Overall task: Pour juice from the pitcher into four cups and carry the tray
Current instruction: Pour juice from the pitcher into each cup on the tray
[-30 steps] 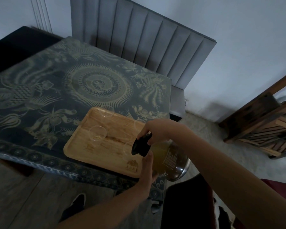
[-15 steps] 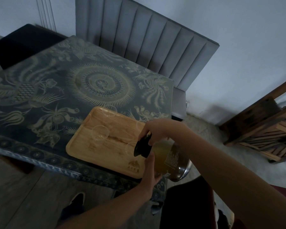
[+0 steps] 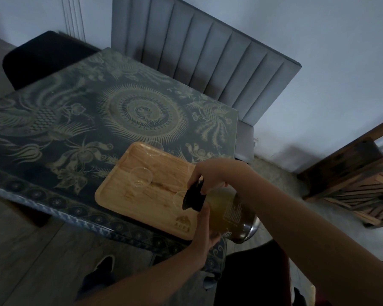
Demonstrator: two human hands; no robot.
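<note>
Right hand (image 3: 210, 176) tips pitcher (image 3: 226, 212); left hand (image 3: 205, 228) props it underneath.

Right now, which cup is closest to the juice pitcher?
The clear cup on the tray's near right, almost under the pitcher's black top; the other cups sit farther left and back.

Nothing legible — the pitcher (image 3: 230, 214) carries blurred white print, the tray (image 3: 146, 202) an unreadable burned-in emblem.
</note>
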